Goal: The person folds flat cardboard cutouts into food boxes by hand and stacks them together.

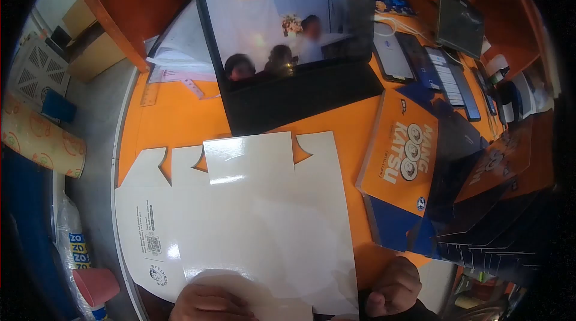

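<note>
A large flat cardboard box blank (258, 231) lies plain side up, with curved slots along its far edge and small print and a QR code on the left. At its near edge my left hand (210, 306) rests on the board with its fingers curled in; what is under them is hidden. Just beyond the board's right edge is my right hand (396, 288), closed in a loose fist with nothing visible in it. To the right stands a stack of printed orange and blue box blanks (399, 159), marked "Mang Katsu".
A tablet (288, 27) propped in a black case (306, 99) plays a video at the back. Several phones (393, 54) and cables lie at the right rear. Papers (186, 51) and a ruler (149, 94) are at the left rear. A pink cup (96, 287) is at the lower left.
</note>
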Tool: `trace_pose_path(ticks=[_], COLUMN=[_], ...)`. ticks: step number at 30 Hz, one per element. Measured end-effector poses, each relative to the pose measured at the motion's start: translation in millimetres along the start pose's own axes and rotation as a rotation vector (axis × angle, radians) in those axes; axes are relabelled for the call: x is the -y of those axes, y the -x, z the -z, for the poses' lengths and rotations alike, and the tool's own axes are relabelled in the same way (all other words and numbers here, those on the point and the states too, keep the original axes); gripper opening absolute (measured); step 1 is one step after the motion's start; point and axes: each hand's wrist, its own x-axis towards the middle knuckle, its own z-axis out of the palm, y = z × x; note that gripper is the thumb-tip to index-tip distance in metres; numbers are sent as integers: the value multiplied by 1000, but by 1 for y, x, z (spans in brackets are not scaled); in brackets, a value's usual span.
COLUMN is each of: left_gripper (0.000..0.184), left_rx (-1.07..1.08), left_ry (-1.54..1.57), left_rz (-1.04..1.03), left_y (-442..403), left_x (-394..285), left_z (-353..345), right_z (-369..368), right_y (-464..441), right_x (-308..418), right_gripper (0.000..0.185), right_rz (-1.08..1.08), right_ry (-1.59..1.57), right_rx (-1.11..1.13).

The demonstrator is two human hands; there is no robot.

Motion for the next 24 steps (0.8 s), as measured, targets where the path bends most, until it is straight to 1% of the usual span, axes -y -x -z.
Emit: trace_pose_path(ticks=[7,10,13,16,19,22,24], left_gripper=[20,19,19,19,21,22,22], left_rx=[12,10,-2,9,25,-6,-1], left_ry=[7,14,21,3,-15,34,28], left_rz=[-6,-4,0,4,-54,-42,-31], left_y=[0,-1,-4,-3,-4,-2,-1], left_x=[2,2,1,-1,2,3,4], left_z=[1,1,-1,0,1,-1,0], right_z=[3,1,2,-1,1,-1,-2], right_y=[-7,-8,-5,-6,-8,-2,7], right_x=[-2,1,-2,-4,-2,-7,-1], right_gripper=[35,35,34,33,31,31,31], right_rz=[60,49,71,98,84,128,14], right_ry=[-27,-2,-19,-45,-29,-42,27], right_rx=[32,0,15,-19,7,-31,-49])
